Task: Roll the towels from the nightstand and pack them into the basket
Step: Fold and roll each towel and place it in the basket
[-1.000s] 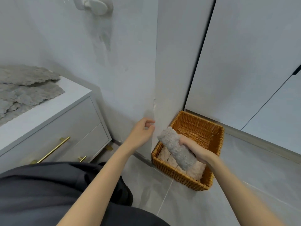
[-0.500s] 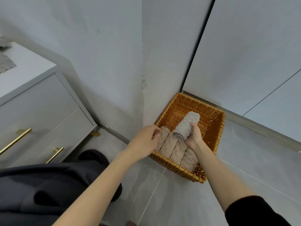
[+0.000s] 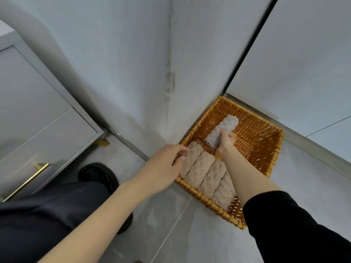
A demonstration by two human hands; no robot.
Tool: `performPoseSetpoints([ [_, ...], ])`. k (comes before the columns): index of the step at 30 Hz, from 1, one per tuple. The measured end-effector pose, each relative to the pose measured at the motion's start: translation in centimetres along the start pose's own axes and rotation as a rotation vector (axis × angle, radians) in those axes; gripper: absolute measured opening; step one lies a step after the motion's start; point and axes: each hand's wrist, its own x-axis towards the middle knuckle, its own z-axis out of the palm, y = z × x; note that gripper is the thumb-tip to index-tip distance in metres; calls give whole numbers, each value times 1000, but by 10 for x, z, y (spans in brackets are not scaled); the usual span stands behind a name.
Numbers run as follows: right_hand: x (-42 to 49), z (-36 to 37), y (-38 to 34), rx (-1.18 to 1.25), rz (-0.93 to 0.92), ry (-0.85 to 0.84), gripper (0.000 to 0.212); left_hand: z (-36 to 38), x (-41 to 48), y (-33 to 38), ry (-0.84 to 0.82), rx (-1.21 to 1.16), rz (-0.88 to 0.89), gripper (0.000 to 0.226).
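Observation:
An orange wicker basket (image 3: 269, 147) stands on the floor in the wall corner. Several rolled beige-grey towels (image 3: 205, 171) lie side by side in its near left part. My right hand (image 3: 226, 142) grips another rolled grey towel (image 3: 222, 130) and holds it low inside the basket, beyond the row. My left hand (image 3: 167, 164) is at the basket's near left corner, its fingers curled against the outermost roll. The flat towels on the nightstand are out of view.
The white nightstand (image 3: 38, 130) with gold drawer handles (image 3: 26, 182) stands at the left. My dark trouser leg and black shoe (image 3: 98, 175) are on the grey tiled floor. White cupboard doors rise behind the basket.
The view has tilted down and nearer to the basket. My right hand has lowered the rolled towel further into the basket. My left hand has reached the basket's corner and the outermost roll.

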Motion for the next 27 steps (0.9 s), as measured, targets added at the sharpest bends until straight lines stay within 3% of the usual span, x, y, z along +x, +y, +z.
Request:
performPoseSetpoints([
  [4, 10, 12, 11, -158, 32, -35, 25, -1, 0, -1, 5, -11, 0, 30],
  [9, 19, 16, 27, -242, 123, -81, 44, -4, -1, -1, -9, -12, -7, 31],
  [13, 24, 13, 28, -361, 146, -138, 33, -6, -1, -1, -28, -3, -9, 31],
  [16, 26, 9, 28, -535, 126, -48, 19, -6, -1, -1, -42, 12, -12, 31],
  [18, 26, 6, 31, -653, 41, -15, 25, -6, -2, -2, -48, 19, -10, 31],
  [21, 24, 2, 41, -982, -288, -1, 52, -6, -2, -2, -47, 13, -6, 31],
  [23, 23, 2, 45, -1195, -449, -52, 58, -7, -2, -2, -45, 7, -4, 31],
  [27, 26, 2, 42, -1260, -438, -234, 60, -8, -3, -2, -50, 8, 0, 31],
])
